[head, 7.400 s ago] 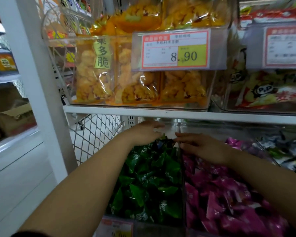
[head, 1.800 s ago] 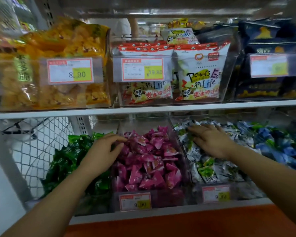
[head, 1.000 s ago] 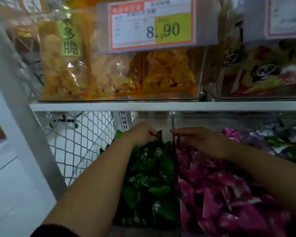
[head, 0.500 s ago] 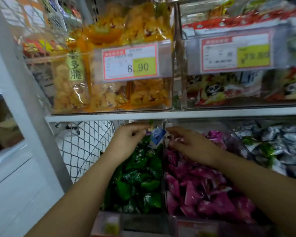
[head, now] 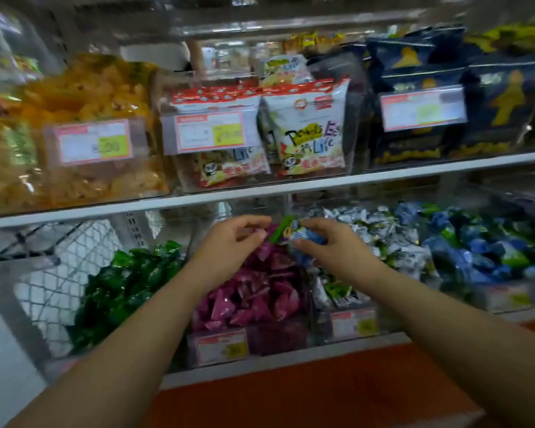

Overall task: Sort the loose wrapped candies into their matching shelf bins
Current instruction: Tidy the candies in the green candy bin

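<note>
Above the pink candy bin (head: pixel 275 338), the right hand (head: pixel 331 245) pinches a stray blue-wrapped candy (head: pixel 306 237); the left hand (head: pixel 229 242) curls beside it, grasp unclear. Next, it likely goes rightward into the blue bin (head: pixel 488 299).

Bright, even light; heavy motion blur (price tags unreadable), edges bowed.

— What could be read on the shelves?
— The white snack bag (head: pixel 309 134) said "Life" in dark letters, under a word like "Power's".
— And the price tags?
— Blurred. The leftmost price tag (head: pixel 95 143) seemed to end in "90".
</note>
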